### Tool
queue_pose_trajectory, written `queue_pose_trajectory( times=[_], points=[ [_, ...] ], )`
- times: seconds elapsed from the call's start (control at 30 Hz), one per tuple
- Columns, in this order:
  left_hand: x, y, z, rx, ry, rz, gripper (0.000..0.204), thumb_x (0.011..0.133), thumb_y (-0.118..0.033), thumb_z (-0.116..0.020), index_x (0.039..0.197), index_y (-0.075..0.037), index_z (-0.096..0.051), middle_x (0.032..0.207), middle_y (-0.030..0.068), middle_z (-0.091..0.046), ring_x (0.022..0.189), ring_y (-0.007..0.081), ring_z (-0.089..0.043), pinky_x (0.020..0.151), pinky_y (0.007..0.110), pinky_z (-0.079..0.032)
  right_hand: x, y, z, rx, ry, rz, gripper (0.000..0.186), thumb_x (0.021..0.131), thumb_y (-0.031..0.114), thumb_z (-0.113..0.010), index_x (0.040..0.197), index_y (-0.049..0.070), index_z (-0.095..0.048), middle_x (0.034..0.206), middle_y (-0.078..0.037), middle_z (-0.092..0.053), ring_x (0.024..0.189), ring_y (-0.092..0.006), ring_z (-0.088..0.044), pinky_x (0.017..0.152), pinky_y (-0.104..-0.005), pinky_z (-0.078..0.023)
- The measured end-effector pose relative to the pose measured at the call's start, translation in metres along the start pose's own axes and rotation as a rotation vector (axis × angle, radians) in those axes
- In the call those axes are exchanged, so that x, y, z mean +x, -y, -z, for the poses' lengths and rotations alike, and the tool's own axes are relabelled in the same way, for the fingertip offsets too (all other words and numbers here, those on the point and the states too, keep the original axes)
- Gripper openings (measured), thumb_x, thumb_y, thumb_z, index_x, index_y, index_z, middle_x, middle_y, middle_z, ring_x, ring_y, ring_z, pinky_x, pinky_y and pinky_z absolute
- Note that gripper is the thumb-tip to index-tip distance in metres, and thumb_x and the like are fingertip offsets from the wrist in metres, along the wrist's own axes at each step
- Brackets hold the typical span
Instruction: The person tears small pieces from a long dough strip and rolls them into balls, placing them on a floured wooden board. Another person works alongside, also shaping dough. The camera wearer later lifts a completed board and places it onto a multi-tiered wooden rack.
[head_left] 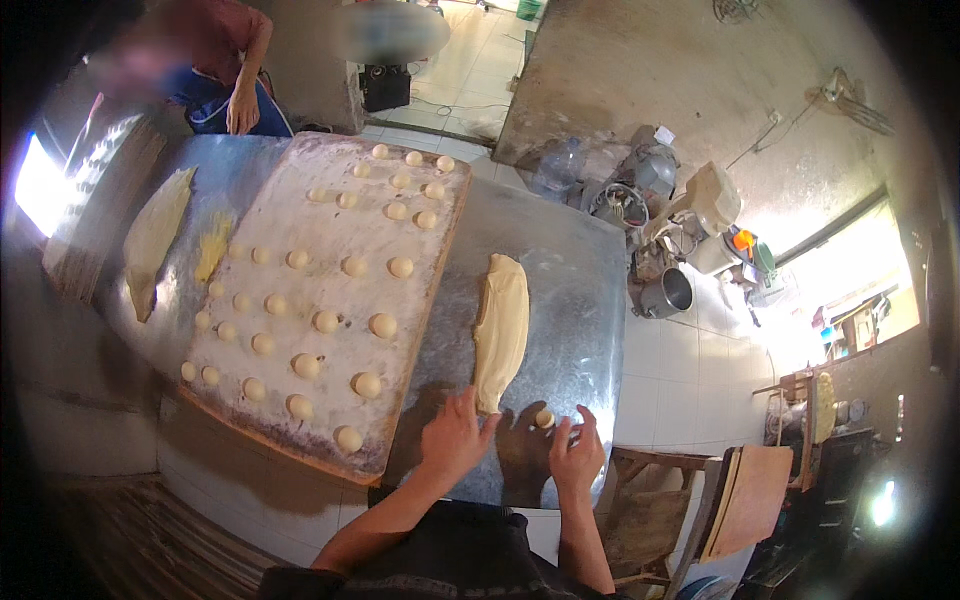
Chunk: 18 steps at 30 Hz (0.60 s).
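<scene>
A: Where's the dough log (503, 320)?
B: Straight out from the L hand's (455, 437) fingertips, lengthwise, pale yellow. Its near tip's partly behind those fingers, so contact's hard to call; looks like light touch.
A: And the sm. dough ball (545, 418)?
B: Btwn the hands, just L of the R hand's (577, 455) fingertips, in shadow. Can't tell if they touch it.
A: Fingers?
B: L: loosely spread, thumb apart, no grip. R: parted, slightly curled, pinching nothing AFAICT.
A: Surface?
B: Shiny metal table (570, 300) under both. Floury board (330, 230) L of the L fingers, w/ rows of dough balls (367, 385).
A: Room?
B: Far L beyond the fingers, a co-worker's arm (243, 105) hangs by the table; upper body's blurred. Metal pot (665, 295) on its side, on the floor, ahead & R of the R fingers. Flat panels (750, 500) stand farther R. Frame rim's dark, details lost.
</scene>
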<state>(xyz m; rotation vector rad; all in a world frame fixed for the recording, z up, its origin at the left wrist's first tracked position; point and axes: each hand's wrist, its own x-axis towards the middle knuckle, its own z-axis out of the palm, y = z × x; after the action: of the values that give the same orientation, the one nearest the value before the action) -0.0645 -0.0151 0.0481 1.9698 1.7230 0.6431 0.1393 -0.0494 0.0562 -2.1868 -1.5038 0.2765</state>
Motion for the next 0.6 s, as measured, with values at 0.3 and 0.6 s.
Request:
queue_pose_trajectory(
  times=[0.3, 0.6],
  points=[
    [0.025, 0.021, -0.065, -0.1, 0.043, -0.066, 0.051, 0.095, -0.017, -0.058, 0.144, -0.004, -0.051, 0.109, 0.0251, -0.066, 0.078, 0.032, -0.072, 0.059, 0.045, -0.06, 0.128, 0.201, -0.015, 0.195, 0.057, 0.595, 0.022, 0.093, 0.024, -0.072, 0.105, 0.006, -0.071, 0.082, -0.017, -0.068, 0.068, -0.033, -0.068, 0.063, -0.0432, -0.052],
    [0.018, 0.029, -0.056, -0.678, 0.081, -0.037, 0.049, 0.109, -0.023, -0.039, 0.148, 0.006, -0.042, 0.129, 0.0352, -0.062, 0.115, 0.0517, -0.063, 0.095, 0.055, -0.054, 0.223, 0.457, -0.197, -0.03, 0.435, 0.753, 0.086, 0.095, 0.058, -0.064, 0.164, 0.016, -0.035, 0.131, -0.032, -0.065, 0.125, -0.0503, -0.061, 0.105, -0.0484, -0.049]
  ],
)
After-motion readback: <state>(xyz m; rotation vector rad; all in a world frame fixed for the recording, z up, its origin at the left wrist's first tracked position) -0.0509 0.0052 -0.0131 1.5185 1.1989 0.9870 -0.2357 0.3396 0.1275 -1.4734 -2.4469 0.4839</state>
